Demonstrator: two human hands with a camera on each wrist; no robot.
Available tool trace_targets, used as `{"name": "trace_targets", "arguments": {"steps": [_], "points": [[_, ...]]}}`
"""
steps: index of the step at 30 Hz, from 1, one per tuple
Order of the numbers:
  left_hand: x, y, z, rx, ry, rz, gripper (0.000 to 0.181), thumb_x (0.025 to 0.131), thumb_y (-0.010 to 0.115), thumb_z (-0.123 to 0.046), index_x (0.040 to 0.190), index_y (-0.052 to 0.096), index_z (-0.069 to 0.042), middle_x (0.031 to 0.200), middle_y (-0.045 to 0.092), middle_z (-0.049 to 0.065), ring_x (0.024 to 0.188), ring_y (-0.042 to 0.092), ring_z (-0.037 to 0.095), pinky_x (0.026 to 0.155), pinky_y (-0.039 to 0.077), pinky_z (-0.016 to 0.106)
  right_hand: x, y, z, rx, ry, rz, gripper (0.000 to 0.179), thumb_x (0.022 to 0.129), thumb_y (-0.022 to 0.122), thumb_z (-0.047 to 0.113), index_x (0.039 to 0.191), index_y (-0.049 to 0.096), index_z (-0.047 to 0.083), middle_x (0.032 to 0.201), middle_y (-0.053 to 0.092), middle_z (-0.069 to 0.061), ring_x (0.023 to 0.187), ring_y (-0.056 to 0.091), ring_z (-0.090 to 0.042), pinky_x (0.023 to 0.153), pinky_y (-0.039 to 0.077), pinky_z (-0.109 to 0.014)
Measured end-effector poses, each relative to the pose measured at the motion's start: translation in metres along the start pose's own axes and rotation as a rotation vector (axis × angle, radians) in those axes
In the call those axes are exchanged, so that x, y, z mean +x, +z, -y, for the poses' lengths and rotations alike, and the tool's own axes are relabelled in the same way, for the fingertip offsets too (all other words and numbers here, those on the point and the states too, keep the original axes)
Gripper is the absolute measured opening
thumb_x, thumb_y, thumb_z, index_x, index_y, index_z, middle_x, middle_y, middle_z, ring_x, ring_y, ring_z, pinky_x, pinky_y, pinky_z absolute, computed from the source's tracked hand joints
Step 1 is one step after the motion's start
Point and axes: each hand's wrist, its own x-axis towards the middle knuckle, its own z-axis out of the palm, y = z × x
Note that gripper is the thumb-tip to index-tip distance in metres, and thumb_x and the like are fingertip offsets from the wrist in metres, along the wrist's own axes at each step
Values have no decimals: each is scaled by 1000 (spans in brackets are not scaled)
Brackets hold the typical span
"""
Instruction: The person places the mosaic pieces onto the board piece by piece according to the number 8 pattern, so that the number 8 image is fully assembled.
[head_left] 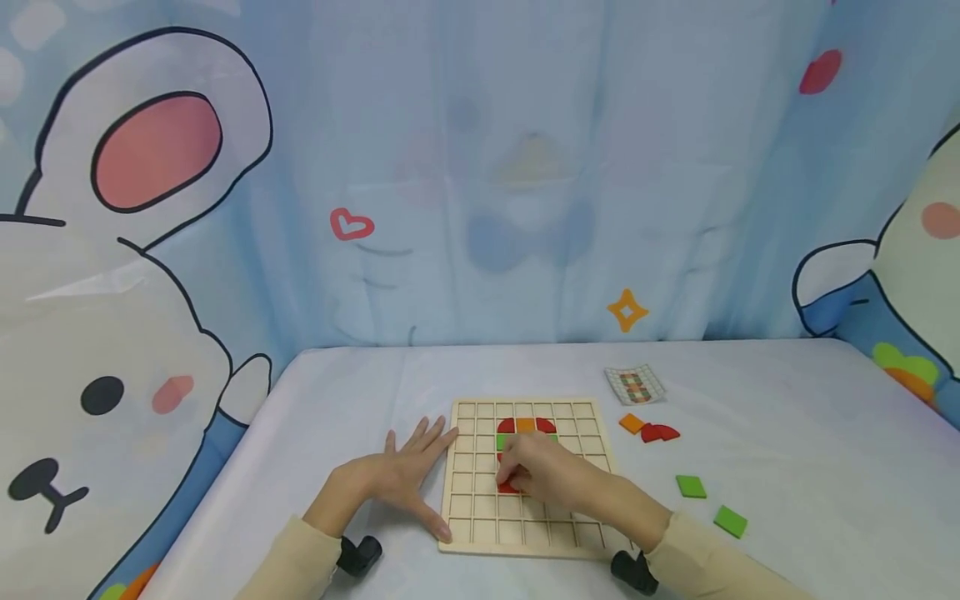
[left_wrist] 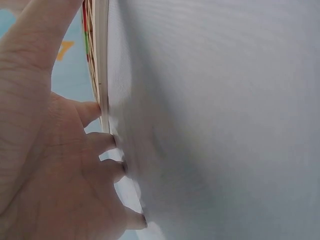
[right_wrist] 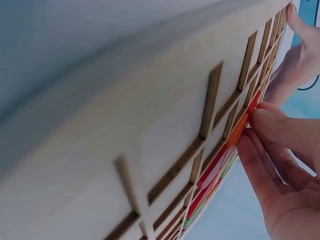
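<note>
My left hand (head_left: pixel 416 471) lies with fingers spread along the left side of the square wooden grid board (head_left: pixel 468 508), thumb near its front-left corner and fingertips at its rim. Over the middle of the board, my right hand (head_left: pixel 547 469) has its thumb and fingers together at a red tile (head_left: pixel 508 488) with a rounded corner. In the right wrist view an orange tile (right_wrist: pixel 237 131) and another red tile (right_wrist: pixel 212 167) lie beside those fingertips. Farther up the board, red tiles (head_left: pixel 506 426) flank an orange tile (head_left: pixel 526 425), with green tiles (head_left: pixel 502 442) below, partly hidden by the hand.
Right of the board lie a loose orange tile (head_left: pixel 632 423), red rounded tiles (head_left: pixel 660 432) and two green tiles (head_left: pixel 691 487). A small pattern card (head_left: pixel 635 385) sits behind them on the white tablecloth (head_left: pixel 810 467). A printed blue curtain (head_left: pixel 525 300) hangs at the back.
</note>
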Motion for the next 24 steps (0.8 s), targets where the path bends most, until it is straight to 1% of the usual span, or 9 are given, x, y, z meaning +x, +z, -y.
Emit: {"name": "trace_targets", "arguments": {"steps": [4,7,10,12,14,17,19,23,24], "points": [[0,2,0,-5,6,0,132,75,92,-55,170,9,-18,176,-2,12,162,-6,33,122,-1,72,-7,1,1,-40,-6,17,16,90,76,-9,96,83,4,92,68,2,84,62,-7,74,56,-20],[0,1,0,-1,8,-6,132,75,92,-55,170,9,-18,176,-1,13,162,-5,33,122,0,72,-14,-1,0,-39,-5,17,18,91,74,-9,99,82,6,98,67,3,90,63,-8,78,57,-22],[0,1,0,-6,16,-12,132,74,93,-54,170,10,-18,176,-1,13,162,-5,33,121,-1,73,-24,-9,0,-18,33,1,16,92,75,-4,99,82,9,102,66,6,92,63,-7,80,57,-23],[0,2,0,-12,19,-14,132,74,93,-54,170,10,-18,176,-1,13,162,-5,33,122,-1,72,-34,-16,-1,-11,66,-15,16,92,76,-3,99,81,11,102,64,8,92,63,-10,81,58,-26],[1,3,1,-16,20,-14,132,74,93,-54,170,10,-18,176,-1,13,162,-5,33,122,-2,72,-47,-24,-4,-13,100,-37,17,92,77,-2,99,81,13,102,63,10,93,63,-12,81,59,-28],[1,2,0,-15,14,-11,132,74,93,-54,170,10,-18,176,-1,13,162,-5,32,122,-2,72,-73,-36,-13,-44,130,-84,20,91,78,-1,102,80,16,103,62,11,95,63,-16,79,59,-30],[1,1,0,-15,16,-9,132,74,93,-55,170,9,-18,176,-1,13,162,-5,33,122,-2,72,-93,-43,-20,-68,168,-111,22,90,79,1,104,80,18,103,61,13,95,63,-15,79,59,-30],[0,0,1,-24,23,-8,133,74,93,-54,170,9,-16,176,-2,14,161,-6,34,121,-2,73,-132,-52,-35,-138,272,-128,26,85,85,6,103,79,22,104,61,14,94,63,-12,81,59,-31],[0,0,1,-26,25,-9,133,74,93,-54,170,9,-16,176,-2,14,161,-7,34,121,-2,74,-140,-53,-38,-153,312,-128,26,83,87,7,103,79,23,104,61,14,93,62,-11,81,60,-31]]}}
